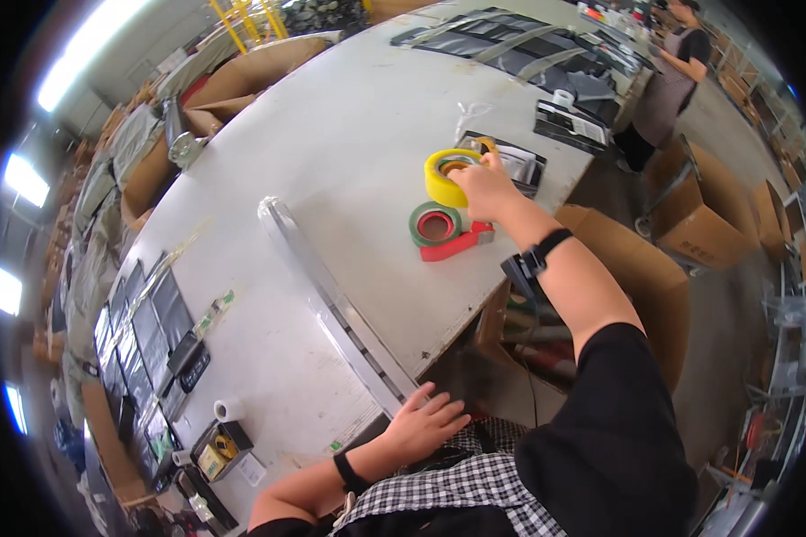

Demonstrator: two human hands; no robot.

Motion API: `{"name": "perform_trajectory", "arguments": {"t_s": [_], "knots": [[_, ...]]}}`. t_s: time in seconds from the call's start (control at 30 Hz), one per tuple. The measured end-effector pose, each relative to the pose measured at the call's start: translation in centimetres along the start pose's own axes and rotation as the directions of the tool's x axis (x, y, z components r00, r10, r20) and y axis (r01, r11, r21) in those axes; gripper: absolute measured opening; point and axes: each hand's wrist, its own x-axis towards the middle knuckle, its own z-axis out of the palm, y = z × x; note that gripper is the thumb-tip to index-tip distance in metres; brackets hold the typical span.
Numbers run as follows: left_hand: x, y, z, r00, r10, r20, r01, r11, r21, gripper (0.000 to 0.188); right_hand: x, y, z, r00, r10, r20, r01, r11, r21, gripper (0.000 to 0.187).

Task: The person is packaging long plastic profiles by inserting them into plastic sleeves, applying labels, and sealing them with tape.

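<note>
My right hand (490,190) reaches over the table and grips a thick roll of yellow tape (436,190), with fingers around its rim and near its core. Just nearer to me, a green roll of tape (418,224) sits in a red tape dispenser (452,246). A long, narrow grey bar in clear plastic wrap (322,291) lies across the table, one end at the near edge. My left hand (425,422) rests at that near end, its fingers stretched out. Whether its palm presses on the bar is hidden.
Flat dark packages lie at the left (166,309) and far end (510,45) of the white table (367,116). A white roll (228,410) and a small box (219,452) stand near left. Cardboard boxes (703,210) line the right. Another person (676,80) stands far right.
</note>
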Motion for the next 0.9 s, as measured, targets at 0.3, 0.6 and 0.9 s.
{"name": "perform_trajectory", "arguments": {"t_s": [0.3, 0.6, 0.9], "knots": [[-4.6, 2.9, 3.6, 0.546, -0.725, -0.42, 0.746, 0.649, -0.151, 0.064, 10.3, -2.8, 9.0, 0.997, -0.021, -0.076, 0.031, 0.99, 0.134, 0.049], [-4.7, 3.6, 3.9, 0.693, -0.482, -0.536, 0.656, 0.73, 0.193, 0.059, -17.9, -5.6, 4.8, 0.99, -0.14, -0.013, 0.114, 0.742, 0.661, 0.022], [-2.9, -1.6, 3.1, 0.888, -0.334, -0.317, 0.401, 0.898, 0.178, 0.033, -39.7, -1.5, 6.9, 0.502, 0.58, 0.642, -0.723, 0.688, -0.055, 0.031]]}}
